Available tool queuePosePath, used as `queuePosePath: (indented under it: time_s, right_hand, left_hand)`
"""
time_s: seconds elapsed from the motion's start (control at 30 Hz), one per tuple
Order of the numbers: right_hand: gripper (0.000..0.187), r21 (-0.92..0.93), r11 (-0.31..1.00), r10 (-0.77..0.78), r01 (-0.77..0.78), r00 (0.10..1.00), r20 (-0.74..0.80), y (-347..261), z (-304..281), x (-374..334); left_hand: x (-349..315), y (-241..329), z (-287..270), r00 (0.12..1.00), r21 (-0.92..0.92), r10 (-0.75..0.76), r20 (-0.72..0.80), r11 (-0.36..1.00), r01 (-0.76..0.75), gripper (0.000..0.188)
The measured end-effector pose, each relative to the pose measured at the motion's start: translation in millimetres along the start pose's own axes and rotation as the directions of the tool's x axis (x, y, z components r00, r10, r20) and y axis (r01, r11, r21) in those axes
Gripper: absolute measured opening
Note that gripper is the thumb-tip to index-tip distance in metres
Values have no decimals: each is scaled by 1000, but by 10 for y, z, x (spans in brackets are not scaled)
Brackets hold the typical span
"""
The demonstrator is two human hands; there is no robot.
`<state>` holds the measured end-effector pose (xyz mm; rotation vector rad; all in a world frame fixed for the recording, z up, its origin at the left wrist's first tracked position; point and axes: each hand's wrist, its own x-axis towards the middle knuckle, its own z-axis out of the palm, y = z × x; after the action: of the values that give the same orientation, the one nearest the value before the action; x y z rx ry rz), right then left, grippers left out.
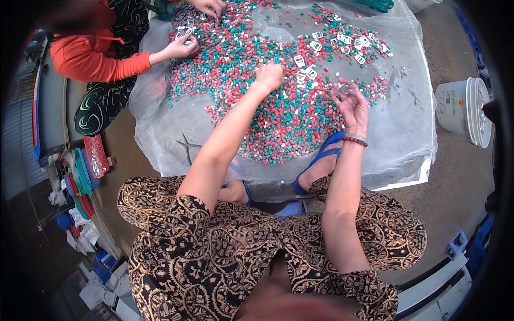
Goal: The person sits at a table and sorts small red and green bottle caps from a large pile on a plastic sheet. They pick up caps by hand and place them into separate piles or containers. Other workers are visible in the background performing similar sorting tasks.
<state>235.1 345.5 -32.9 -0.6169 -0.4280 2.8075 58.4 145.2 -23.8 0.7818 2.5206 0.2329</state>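
Note:
A wide spread of small red, green and white pieces (278, 131) lies on a translucent plastic sheet (396, 134). My left hand (270, 76) reaches into the middle of it, palm down, fingers bent together at the pieces; its fingertips are partly hidden. To the right, my right hand (352, 107) is raised palm up at the edge of the spread, its fingers curled around a small pale thing too unclear to name. White numbered tags (301, 61) with slots lie just beyond my left hand. More white tags (345, 38) are scattered farther back.
At the far left, a co-worker in an orange-red top works the same spread with one hand (184, 47) and another hand (210, 6). A dark plier-like tool (187, 147) lies left of my feet in blue sandals (324, 155). A white bucket (455, 107) stands right.

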Motion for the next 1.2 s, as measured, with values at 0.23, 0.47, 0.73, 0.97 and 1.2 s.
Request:
queuePosePath:
  time_s: [0.23,0.47,0.73,0.97,1.2]
  right_hand:
    - [27,-511,860,0,2,1000,5,52,-120,466]
    - [31,-925,-378,-364,-23,923,126,731,-24,1078]
    - [14,-470,881,-117,59,989,-95,210,101,834]
    - [33,-899,-427,-148,-98,988,-38,377,83,795]
    - [16,-756,-646,-242,-106,968,71,780,62,746]
  left_hand:
    - [280,54,-214,969,-423,33,-244,896,-137,40]
    - [467,161,-267,994,-948,106,-21,-317,14,20]
    - [788,71,13,989,-725,-76,-125,687,-39,35]
    - [828,197,246,971,-238,-27,-240,971,-32,44]
    - [438,-54,-292,965,-943,196,173,-250,219,23]
